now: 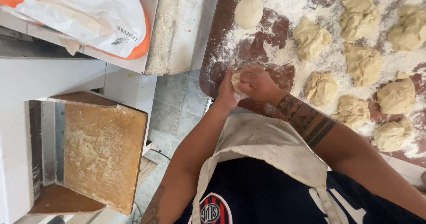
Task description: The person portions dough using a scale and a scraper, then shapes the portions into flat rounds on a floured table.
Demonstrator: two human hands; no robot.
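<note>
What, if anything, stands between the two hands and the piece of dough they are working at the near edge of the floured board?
Nothing visible does. The left hand and the right hand are both cupped directly around the piece of dough, over the board. The rough dough lumps lie apart, farther along the board.

A bakery workroom is indicated by the floured brown worktable (222, 73), many rough dough lumps (364, 64) laid out on it, a flour sack (88, 15), a dough-crusted machine tray (104, 157) and a tiled floor (177, 104).
</note>
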